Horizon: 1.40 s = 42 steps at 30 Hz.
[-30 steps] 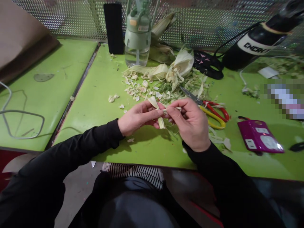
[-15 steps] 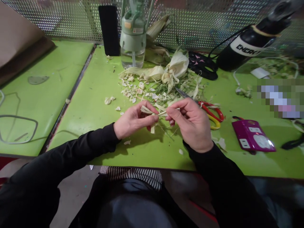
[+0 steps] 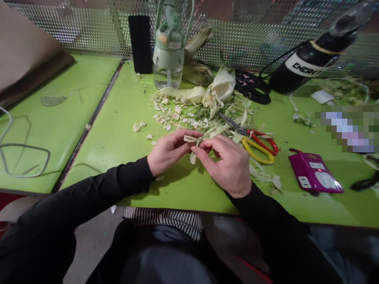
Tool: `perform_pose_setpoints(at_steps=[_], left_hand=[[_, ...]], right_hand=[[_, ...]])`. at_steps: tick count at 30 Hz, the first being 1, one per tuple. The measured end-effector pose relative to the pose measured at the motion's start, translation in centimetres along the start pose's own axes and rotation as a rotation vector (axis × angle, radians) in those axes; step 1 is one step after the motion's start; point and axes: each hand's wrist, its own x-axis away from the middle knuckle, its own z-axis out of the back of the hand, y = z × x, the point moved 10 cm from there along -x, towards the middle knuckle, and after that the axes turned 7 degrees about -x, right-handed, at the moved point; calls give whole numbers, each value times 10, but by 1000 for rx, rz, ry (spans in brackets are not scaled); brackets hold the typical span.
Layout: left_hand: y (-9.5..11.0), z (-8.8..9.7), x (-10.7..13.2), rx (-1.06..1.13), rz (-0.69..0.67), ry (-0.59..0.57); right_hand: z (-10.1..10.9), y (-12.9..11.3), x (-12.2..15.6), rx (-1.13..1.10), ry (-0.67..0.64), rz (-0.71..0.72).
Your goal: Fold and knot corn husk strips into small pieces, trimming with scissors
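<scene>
Pale corn husk strips [image 3: 193, 157] are pinched between my two hands above the front of the green table. My left hand [image 3: 171, 152] is closed on one side of them, thumb against the fingers. From the other side my right hand [image 3: 226, 163] grips them with thumb and forefinger, close to the left fingertips. The strips cross and stick out past the fingers; how they are joined is hidden. Just beyond lie husk scraps [image 3: 168, 114] and a bigger crumpled corn husk [image 3: 222, 88]. Scissors [image 3: 259, 148] with red and yellow handles rest right of my right hand.
A green water bottle [image 3: 168, 59] and a black phone [image 3: 140, 45] stand against the perforated metal screen [image 3: 97, 27]. To the right are a black bottle [image 3: 308, 63], a black pouch-like object [image 3: 251, 85] and a purple power socket [image 3: 316, 173]. Brown paper [image 3: 26, 47] lies at the far left.
My right hand has moved left and slightly down, closer to my left hand, its fingers now at the crossing of the husk strips. The scissors show more fully. The view has shifted slightly.
</scene>
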Motion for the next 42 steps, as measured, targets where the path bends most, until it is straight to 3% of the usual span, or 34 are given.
perform_pose_setpoints(at_steps=[4,7,9,13,15,17,19,24,28,32,36,42], left_hand=[[3,1,-1,-21,-13,14],[4,-12,1,58,17,-102],[3,-22,4,101,59,-201],[5,-32,10,144,126,-314],[10,-34,10,158,122,-337],[15,-32,9,161,104,-340],[17,-31,8,171,98,-342],[11,-34,8,268,154,-350],[2,-34,8,315,181,-266],[5,-31,8,292,116,-203],[13,-34,12,236,71,-232],[9,-37,15,147,111,-261]], right_hand=[[9,0,-1,-3,37,-8],[22,1,-5,34,85,14],[20,9,-8,-9,15,-37],[-6,48,-1,-439,-215,-444],[-25,54,10,-720,-326,-626],[-36,54,15,-954,-347,-725],[-37,56,16,-1092,-254,-774],[-37,59,18,-1216,-128,-804],[-36,61,19,-1147,-118,-771],[-33,61,20,-1100,-64,-713],[-29,60,21,-1072,-11,-669],[-25,59,16,-945,-40,-601]])
